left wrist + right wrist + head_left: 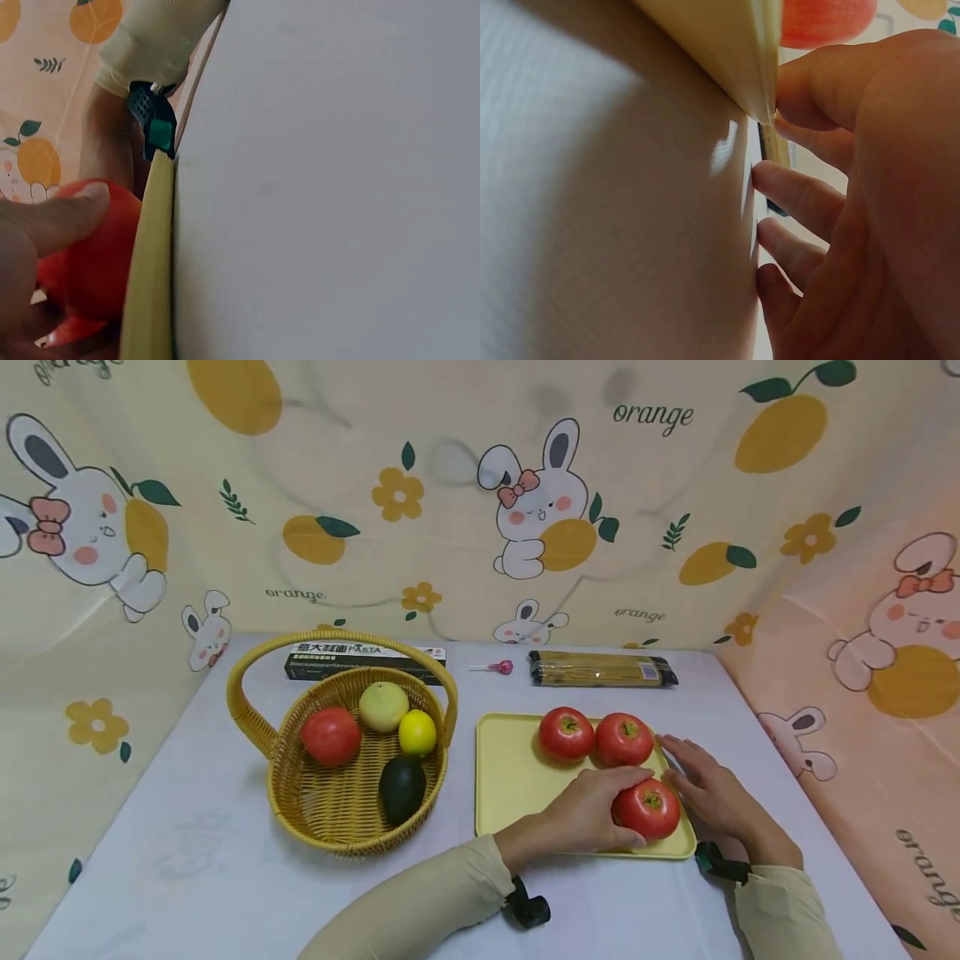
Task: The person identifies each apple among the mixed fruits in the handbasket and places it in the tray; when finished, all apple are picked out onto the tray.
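Note:
My left hand (588,810) grips a red apple (651,810) from its left side, thumb and fingers around it, at the front right of a yellow tray (506,777). In the left wrist view the thumb presses on the apple (101,255), close to the tray's edge (150,262). Two more apples stand on the tray farther back, one red apple (566,735) and another apple (624,740) beside it. My right hand (712,789) lies along the tray's right edge, fingers spread and loosely bent. In the right wrist view its thumb (817,90) is at the tray's rim (769,75).
Left of the tray stands a handled wicker basket (288,810) holding a red fruit (331,737), a pale round fruit (384,707), a lemon (417,732) and an avocado (402,789). Behind are a pasta box (322,664), a lollipop (504,667) and a noodle pack (592,669).

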A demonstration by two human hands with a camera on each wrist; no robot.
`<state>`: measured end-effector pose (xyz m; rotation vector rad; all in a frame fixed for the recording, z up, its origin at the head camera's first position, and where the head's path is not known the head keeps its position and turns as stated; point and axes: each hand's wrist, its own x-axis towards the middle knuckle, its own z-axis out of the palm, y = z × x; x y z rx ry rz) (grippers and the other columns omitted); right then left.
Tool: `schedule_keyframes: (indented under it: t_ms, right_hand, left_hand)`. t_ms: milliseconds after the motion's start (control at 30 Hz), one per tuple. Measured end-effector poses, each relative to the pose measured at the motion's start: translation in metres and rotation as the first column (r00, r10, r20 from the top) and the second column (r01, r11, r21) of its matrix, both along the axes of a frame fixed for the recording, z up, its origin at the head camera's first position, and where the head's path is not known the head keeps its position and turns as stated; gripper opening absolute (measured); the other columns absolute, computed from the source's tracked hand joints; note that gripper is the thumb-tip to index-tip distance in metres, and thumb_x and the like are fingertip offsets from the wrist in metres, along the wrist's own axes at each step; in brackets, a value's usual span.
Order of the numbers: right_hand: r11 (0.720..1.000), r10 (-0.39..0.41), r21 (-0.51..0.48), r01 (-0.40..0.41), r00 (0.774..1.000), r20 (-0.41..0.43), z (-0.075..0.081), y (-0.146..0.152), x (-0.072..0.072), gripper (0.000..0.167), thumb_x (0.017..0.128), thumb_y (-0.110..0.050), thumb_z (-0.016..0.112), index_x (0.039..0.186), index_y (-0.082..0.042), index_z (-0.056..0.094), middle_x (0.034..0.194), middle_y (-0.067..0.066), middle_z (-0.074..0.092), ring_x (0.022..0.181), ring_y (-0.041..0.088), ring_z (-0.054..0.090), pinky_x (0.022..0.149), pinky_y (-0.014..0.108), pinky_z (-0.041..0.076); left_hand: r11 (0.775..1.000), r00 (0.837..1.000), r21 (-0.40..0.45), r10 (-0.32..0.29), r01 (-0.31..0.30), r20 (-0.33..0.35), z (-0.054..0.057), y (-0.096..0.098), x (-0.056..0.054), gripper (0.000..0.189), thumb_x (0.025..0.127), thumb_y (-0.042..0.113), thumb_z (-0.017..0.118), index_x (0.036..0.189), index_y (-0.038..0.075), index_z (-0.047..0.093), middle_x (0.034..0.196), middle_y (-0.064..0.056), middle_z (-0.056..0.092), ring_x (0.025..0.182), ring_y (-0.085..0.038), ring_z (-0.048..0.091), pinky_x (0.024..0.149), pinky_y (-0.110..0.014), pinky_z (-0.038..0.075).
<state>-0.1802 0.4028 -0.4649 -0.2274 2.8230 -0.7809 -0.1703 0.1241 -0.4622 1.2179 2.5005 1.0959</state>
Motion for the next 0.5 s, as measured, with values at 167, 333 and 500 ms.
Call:
schedule_keyframes:
  t_ms: [167,333,500]
  right_hand:
    - [1.000,0.005,-0.006,-0.005,1.000,0.006,-0.001,0.000,0.000,0.070,0.112,-0.037,0.060,0.173,-0.016,0.032,0.175,0.032,0.028,0.160,0.064,0.018,0.109,0.092,0.028]
    - [1.000,-0.001,0.003,0.001,1.000,0.016,0.000,-0.002,-0.002,0.071,0.112,-0.039,0.060,0.174,-0.017,0.032,0.176,0.031,0.027,0.160,0.064,0.017,0.109,0.092,0.028]
    - [1.000,-0.004,0.011,0.004,1.000,0.027,0.001,0.000,-0.002,0.072,0.113,-0.039,0.059,0.174,-0.016,0.030,0.176,0.032,0.027,0.160,0.064,0.017,0.108,0.092,0.029]
  left_hand:
    - [0.998,0.999,-0.053,0.043,-0.044,-0.019,0.010,-0.002,0.003,0.091,0.089,0.042,0.092,0.165,0.019,0.048,0.158,0.011,0.061,0.141,-0.002,0.057,0.112,-0.016,0.049]
    - [0.995,0.995,-0.047,0.095,-0.093,0.027,0.035,-0.016,0.005,0.089,0.089,0.044,0.092,0.165,0.021,0.051,0.157,0.010,0.064,0.137,-0.003,0.059,0.108,-0.017,0.052]
    - [0.997,0.983,0.046,0.049,-0.058,0.178,0.060,-0.046,0.013,0.080,0.090,0.037,0.092,0.160,0.022,0.058,0.151,0.008,0.069,0.130,-0.003,0.065,0.097,-0.011,0.055]
